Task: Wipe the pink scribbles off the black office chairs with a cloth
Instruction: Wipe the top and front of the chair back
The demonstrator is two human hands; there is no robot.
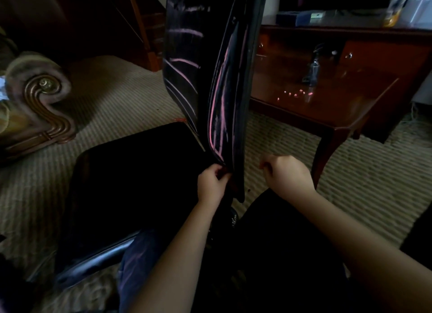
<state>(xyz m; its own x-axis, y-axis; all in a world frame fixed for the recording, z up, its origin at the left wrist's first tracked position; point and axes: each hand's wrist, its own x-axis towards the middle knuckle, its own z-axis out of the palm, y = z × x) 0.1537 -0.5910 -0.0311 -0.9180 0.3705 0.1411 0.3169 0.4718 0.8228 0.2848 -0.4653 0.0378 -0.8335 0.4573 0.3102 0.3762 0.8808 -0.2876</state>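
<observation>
Dim room: striped carpet point(121, 95), wooden table point(327, 116), carved sofa arm point(39, 88).

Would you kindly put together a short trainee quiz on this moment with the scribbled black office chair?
1. True or false: the pink scribbles have already been wiped off the black office chair backrest.
2. What does the left hand grip? A. the backrest's lower edge. B. a book. C. a chair wheel.
3. Fill in: the clear spray bottle stands on the glass-topped wooden ___.
Key: 1 false; 2 A; 3 table.
</observation>
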